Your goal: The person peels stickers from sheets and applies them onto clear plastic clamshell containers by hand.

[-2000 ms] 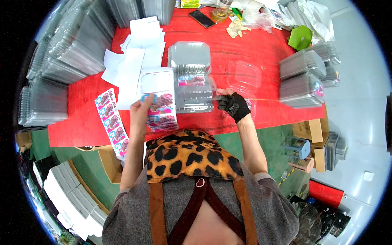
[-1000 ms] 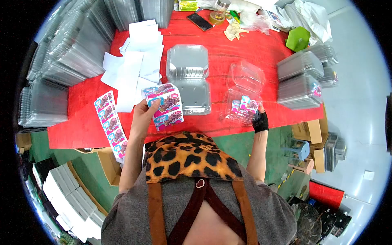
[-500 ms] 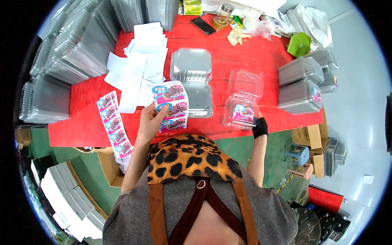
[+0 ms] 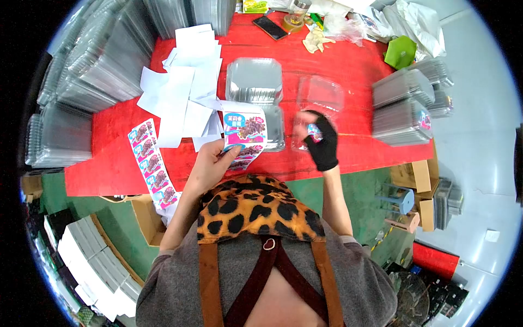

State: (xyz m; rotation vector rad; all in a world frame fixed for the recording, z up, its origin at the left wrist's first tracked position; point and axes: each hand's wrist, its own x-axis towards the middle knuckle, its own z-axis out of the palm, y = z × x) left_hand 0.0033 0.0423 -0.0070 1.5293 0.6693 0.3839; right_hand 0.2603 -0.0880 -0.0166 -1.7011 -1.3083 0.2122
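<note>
My bare left hand (image 4: 214,163) pinches a curled strip of grape-picture labels (image 4: 244,128), which covers part of an open clear container stack (image 4: 254,82) at the table's middle. My right hand (image 4: 317,136), in a black fingerless glove, is over the lower half of a single open clear container (image 4: 321,95). Its fingers are blurred, and a label on that container shows partly beneath them. Left of my left hand, another label strip (image 4: 152,163) hangs over the front edge of the red table (image 4: 109,177). White paper sheets (image 4: 177,98) lie behind it.
Tall stacks of clear containers (image 4: 103,60) line the left side, with shorter stacks (image 4: 400,122) at the right edge. At the back are a phone (image 4: 269,27), a tape roll (image 4: 292,23), a pale glove (image 4: 316,40) and a green box (image 4: 400,52).
My left hand has moved the label strip rightward over the middle containers. My right hand has left the right container's front corner and come up and left over it. That container has shifted slightly.
</note>
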